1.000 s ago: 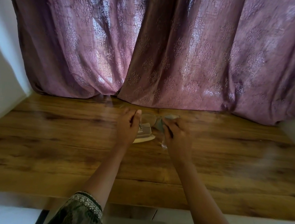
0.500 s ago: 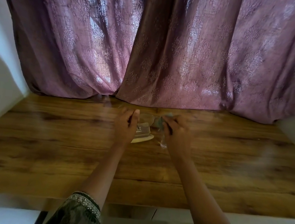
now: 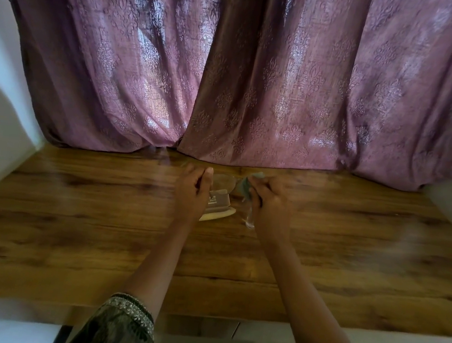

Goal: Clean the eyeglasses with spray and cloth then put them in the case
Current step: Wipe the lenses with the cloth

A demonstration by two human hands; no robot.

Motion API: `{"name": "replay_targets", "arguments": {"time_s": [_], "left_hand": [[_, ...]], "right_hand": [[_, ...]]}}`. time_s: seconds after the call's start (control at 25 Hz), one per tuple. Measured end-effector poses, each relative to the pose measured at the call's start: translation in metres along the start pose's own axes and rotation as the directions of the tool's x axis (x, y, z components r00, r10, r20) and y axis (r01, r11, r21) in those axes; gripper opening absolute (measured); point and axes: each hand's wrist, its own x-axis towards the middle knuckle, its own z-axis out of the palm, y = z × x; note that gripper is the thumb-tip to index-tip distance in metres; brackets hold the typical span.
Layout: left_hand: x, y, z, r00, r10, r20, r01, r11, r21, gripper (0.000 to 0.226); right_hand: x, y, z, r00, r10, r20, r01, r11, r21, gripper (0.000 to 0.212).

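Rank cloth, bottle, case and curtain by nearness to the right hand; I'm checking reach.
1. Cloth, held in the right hand.
2. Bottle, just left of that hand.
3. Case, farther left, by the left hand.
4. Curtain, at the back.

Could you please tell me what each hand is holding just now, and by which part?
The left hand holds the glasses by the frame end on its own side. The right hand pinches the cloth over the other lens.
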Motion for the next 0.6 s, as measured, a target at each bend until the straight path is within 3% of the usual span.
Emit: {"name": "replay_targets", "arguments": {"time_s": [0.12, 0.36, 0.52, 0.6], "left_hand": [[0.000, -0.004, -0.001, 1.000, -0.009, -0.013, 0.009, 1.000, -0.013, 0.034], [-0.002, -0.005, 0.001, 1.000, -0.022, -0.006, 0.022, 1.000, -0.005, 0.034], [-0.002, -0.005, 0.001, 1.000, -0.022, -0.006, 0.022, 1.000, -0.014, 0.033], [-0.002, -0.008, -0.001, 0.999, -0.038, 0.002, 0.038, 0.999, 0.003, 0.032]], "right_hand": [[-0.021, 0.006, -0.003, 0.999, -0.014, 0.031, 0.012, 0.999, 0.048, 0.024], [0.010, 0.010, -0.011, 0.985, 0.162, -0.056, -0.156, 0.983, 0.099, 0.015], [-0.007, 0.001, 0.000, 1.000, -0.014, 0.018, 0.014, 1.000, 0.015, 0.024], [-0.020, 0.007, -0.002, 1.000, 0.011, 0.025, -0.012, 1.000, 0.025, 0.025]]}}
